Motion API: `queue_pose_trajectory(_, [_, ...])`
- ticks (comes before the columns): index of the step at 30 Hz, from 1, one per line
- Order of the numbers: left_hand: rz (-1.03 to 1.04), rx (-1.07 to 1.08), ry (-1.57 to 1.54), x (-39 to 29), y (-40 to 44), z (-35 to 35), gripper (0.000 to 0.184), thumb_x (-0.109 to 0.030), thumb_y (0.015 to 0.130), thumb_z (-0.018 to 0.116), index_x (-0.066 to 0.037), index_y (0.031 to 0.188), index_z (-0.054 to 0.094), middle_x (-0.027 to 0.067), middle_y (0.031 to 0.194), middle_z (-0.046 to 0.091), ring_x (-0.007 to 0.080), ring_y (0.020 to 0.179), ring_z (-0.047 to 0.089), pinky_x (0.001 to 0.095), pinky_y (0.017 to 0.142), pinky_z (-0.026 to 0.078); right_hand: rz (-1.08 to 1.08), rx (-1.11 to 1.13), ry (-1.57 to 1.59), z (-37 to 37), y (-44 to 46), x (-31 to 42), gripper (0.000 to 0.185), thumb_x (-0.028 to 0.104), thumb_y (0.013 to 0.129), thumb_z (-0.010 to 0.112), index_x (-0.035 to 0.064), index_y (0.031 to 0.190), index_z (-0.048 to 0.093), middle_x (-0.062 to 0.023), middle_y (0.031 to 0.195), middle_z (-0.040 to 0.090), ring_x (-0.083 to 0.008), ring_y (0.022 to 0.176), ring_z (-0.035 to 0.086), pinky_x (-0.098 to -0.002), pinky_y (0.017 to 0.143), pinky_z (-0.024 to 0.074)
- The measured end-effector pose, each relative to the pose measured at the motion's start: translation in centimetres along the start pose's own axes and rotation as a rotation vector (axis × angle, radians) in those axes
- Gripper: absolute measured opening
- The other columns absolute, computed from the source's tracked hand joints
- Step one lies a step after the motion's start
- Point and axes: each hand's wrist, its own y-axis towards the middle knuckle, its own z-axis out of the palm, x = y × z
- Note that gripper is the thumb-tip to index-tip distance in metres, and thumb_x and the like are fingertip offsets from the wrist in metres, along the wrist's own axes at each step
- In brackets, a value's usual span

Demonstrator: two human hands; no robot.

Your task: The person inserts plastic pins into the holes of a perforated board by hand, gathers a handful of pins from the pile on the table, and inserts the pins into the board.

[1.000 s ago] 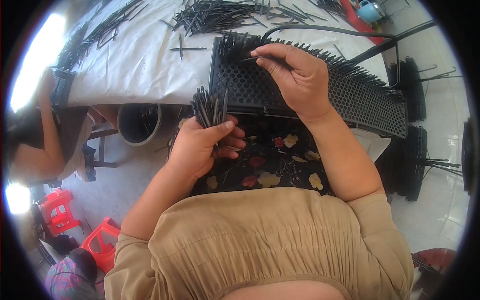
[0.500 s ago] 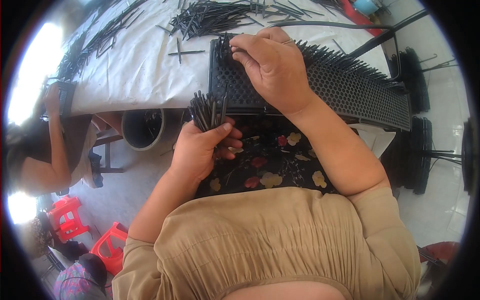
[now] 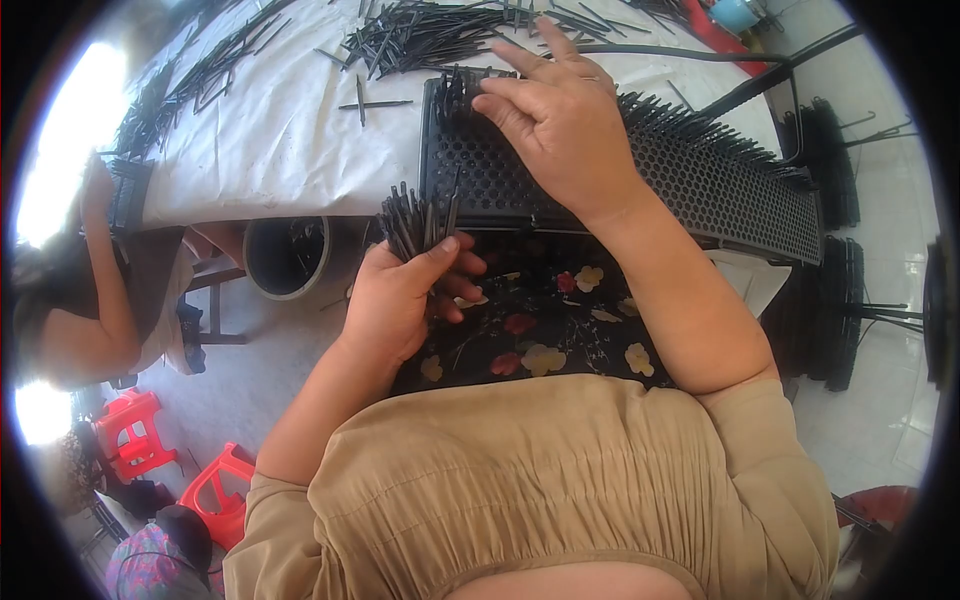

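Note:
A bundle of thin black sticks [image 3: 412, 222] stands upright in my left hand [image 3: 405, 290], its fingers wrapped round the lower ends. My right hand [image 3: 568, 130] is over the left part of a long black perforated rack [image 3: 700, 185], fingers spread, with nothing visible in them. Rows of similar black sticks [image 3: 690, 125] stick up along the rack's far side, and a small group stands at its left end, near my right fingertips. Many of the rack's near holes hold no stick. My right hand covers part of the rack.
Loose black sticks [image 3: 420, 40] lie in a heap on the white-covered table [image 3: 270, 150]. A co-worker's arm [image 3: 112, 290] is at the left, by another black rack. Below the table's edge stands a bucket [image 3: 287, 262]. Red stools [image 3: 222, 495] are at lower left; a black metal bar [image 3: 770, 75] crosses at upper right.
My right hand has gone from pinched fingers at the rack's left end to spread fingers, shifting slightly right. My left hand keeps its bundle almost in place.

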Motion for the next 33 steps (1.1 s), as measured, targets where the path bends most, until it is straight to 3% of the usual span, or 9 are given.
queue_pose_trajectory(3, [0.036,0.006,0.025,0.1,-0.1,0.1,0.020,-0.016,0.097,0.060,0.000,0.109,0.062,0.0108,0.087,0.069,0.0165,0.064,0.064,0.0253,0.048,0.047,0.016,-0.063,0.028,-0.5,-0.6,-0.4,0.019,0.020,0.080,0.075,0.0084,0.096,0.075,-0.0093,0.096,0.074,-0.0277,0.108,0.064,-0.0435,0.090,0.0477])
queue_pose_trajectory(5, [0.056,0.014,0.051,0.2,-0.2,0.2,0.020,-0.016,0.098,0.059,0.000,0.109,0.062,0.0103,0.087,0.069,0.0148,0.062,0.062,0.0246,0.047,0.045,0.189,-0.025,0.320,-2.4,-1.5,1.3,0.022,0.017,0.079,0.077,0.0059,0.097,0.073,-0.0106,0.094,0.073,-0.0293,0.096,0.068,-0.0390,0.082,0.0520])
queue_pose_trajectory(6, [0.072,0.050,0.058,0.2,-0.2,0.3,0.020,-0.016,0.097,0.060,-0.001,0.109,0.063,0.0095,0.086,0.069,0.0130,0.062,0.061,0.0232,0.047,0.045,0.375,0.076,0.535,-3.0,-1.7,2.7,0.023,0.012,0.079,0.077,0.0041,0.099,0.069,-0.0111,0.088,0.073,-0.0237,0.083,0.070,-0.0317,0.072,0.0542])
queue_pose_trajectory(9, [0.113,0.106,0.073,0.0,-0.4,1.0,0.018,-0.015,0.097,0.060,-0.001,0.108,0.064,0.0089,0.085,0.068,0.0104,0.060,0.058,0.0213,0.045,0.042,0.791,0.438,1.245,-3.3,-2.6,3.8,0.018,0.006,0.085,0.072,0.0005,0.101,0.066,-0.0071,0.084,0.071,-0.0107,0.081,0.067,-0.0243,0.065,0.0523])
queue_pose_trajectory(12, [0.099,0.122,0.056,-0.5,-0.5,1.3,0.016,-0.015,0.097,0.061,-0.002,0.107,0.063,0.0094,0.084,0.067,0.0092,0.058,0.054,0.0201,0.044,0.038,0.937,0.267,1.289,-3.8,-2.0,3.0,0.014,0.004,0.088,0.068,0.0009,0.102,0.065,-0.0065,0.088,0.070,-0.0123,0.082,0.068,-0.0227,0.066,0.0527])
queue_pose_trajectory(16, [-0.098,0.113,-0.056,-0.2,0.0,0.5,0.024,-0.015,0.097,0.060,-0.001,0.117,0.059,0.0109,0.087,0.066,0.0099,0.057,0.048,0.0209,0.044,0.033,0.599,-0.127,0.984,-3.2,-1.7,-0.3,0.023,-0.001,0.092,0.062,0.0037,0.114,0.054,-0.0075,0.091,0.070,-0.0136,0.082,0.069,-0.0231,0.071,0.0544])
queue_pose_trajectory(19, [-0.126,0.136,-0.149,-0.1,0.0,0.2,0.023,-0.014,0.096,0.060,-0.002,0.116,0.059,0.0117,0.089,0.066,0.0126,0.064,0.054,0.0233,0.047,0.039,0.301,-0.201,0.669,-2.1,-2.3,-2.2,0.025,-0.002,0.091,0.065,0.0049,0.112,0.055,-0.0065,0.092,0.070,-0.0137,0.082,0.070,-0.0239,0.071,0.0549])
queue_pose_trajectory(25, [-0.141,0.092,-0.218,-1.0,-0.6,1.7,0.025,-0.012,0.095,0.059,0.001,0.117,0.059,0.0136,0.093,0.068,0.0192,0.080,0.066,0.0290,0.052,0.049,0.177,-0.205,0.682,-0.8,-2.2,-2.6,0.026,-0.003,0.089,0.066,0.0061,0.111,0.055,-0.0055,0.090,0.071,-0.0146,0.082,0.071,-0.0238,0.070,0.0546])
queue_pose_trajectory(33, [-0.111,0.166,-0.047,-0.2,-0.2,0.9,0.022,-0.010,0.096,0.057,0.002,0.114,0.059,0.0149,0.097,0.068,0.0191,0.078,0.065,0.0296,0.055,0.051,0.127,-0.107,0.771,-0.4,-2.4,-2.3,0.022,-0.005,0.088,0.065,0.0049,0.106,0.058,-0.0072,0.092,0.070,-0.0176,0.082,0.071,-0.0248,0.071,0.0546])
